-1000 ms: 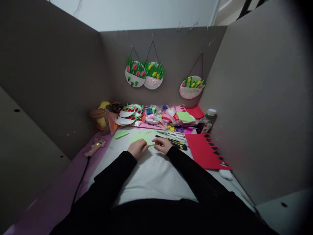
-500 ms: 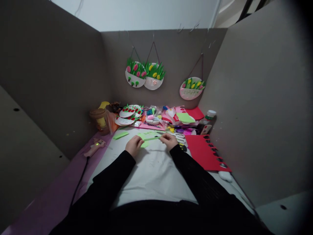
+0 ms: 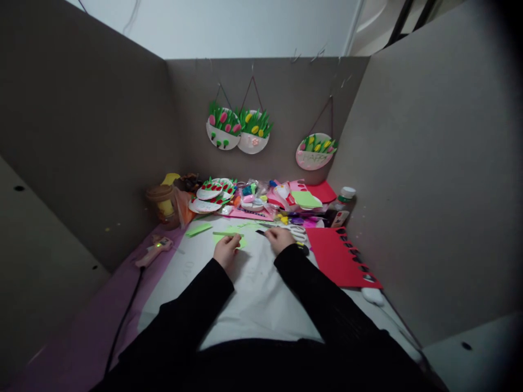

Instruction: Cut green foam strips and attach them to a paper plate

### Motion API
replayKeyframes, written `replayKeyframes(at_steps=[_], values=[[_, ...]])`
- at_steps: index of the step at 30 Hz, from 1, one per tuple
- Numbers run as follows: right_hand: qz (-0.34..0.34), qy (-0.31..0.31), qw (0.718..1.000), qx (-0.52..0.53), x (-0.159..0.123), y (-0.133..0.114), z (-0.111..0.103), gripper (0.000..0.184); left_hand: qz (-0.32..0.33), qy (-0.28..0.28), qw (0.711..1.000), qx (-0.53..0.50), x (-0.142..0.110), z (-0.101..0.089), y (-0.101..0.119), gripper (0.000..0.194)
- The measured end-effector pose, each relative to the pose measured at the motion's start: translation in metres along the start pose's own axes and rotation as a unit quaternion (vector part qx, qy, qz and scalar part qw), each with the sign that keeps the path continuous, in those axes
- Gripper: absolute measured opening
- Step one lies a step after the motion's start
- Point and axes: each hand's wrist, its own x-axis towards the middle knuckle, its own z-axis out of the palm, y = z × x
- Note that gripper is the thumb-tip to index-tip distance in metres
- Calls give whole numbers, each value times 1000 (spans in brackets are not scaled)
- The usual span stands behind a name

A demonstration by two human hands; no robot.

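Observation:
My left hand [image 3: 227, 251] is closed in a pinch on a narrow green paper strip [image 3: 224, 234], which sticks out to the left over a light-green sheet [image 3: 242, 242] on the table. To its right, my right hand [image 3: 279, 239] has its fingers pressed together. A small black pointed tip [image 3: 260, 232] shows at those fingertips; its other end is hidden, and I cannot tell whether it is held. White-handled scissors [image 3: 299, 233] lie just beyond the right hand. A black-and-yellow handle [image 3: 303, 248] lies by my right wrist.
Folded green paper [image 3: 199, 230] lies at left, near a pink glue gun [image 3: 154, 252] with a lit green light. Red card [image 3: 337, 256] lies at right. Decorated paper plates [image 3: 208, 206] and craft supplies line the back; a bottle [image 3: 345, 197] stands at right. Grey partitions enclose the table.
The green strip was stretched between both hands; now only my left hand has it, and my right hand has let it go. The view has shifted slightly.

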Motion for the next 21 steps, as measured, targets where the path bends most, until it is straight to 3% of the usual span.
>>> replayKeyframes(at_steps=[1, 3, 6, 10, 14, 18, 21], values=[[46, 17, 995, -81, 6, 11, -10, 22, -10, 2, 1000, -15, 1, -2, 3, 36], [111, -11, 975, -194, 17, 34, -26, 24, -22, -1, 999, -41, 3, -6, 6, 34], [153, -66, 956, -240, 26, 60, -35, 28, -21, -12, 998, -60, 4, -7, 9, 33], [157, -114, 949, -249, 32, 73, -27, 27, -10, -24, 998, -59, 5, -10, 12, 31], [153, -111, 946, -264, 32, 72, -23, 22, -19, -19, 997, -69, 8, -14, 12, 31], [129, -65, 949, -280, 28, 66, -25, 30, -29, -16, 996, -80, 10, -14, 12, 28], [86, -9, 971, -225, 25, 62, -26, 31, -23, -8, 997, -77, 9, -13, 14, 25]])
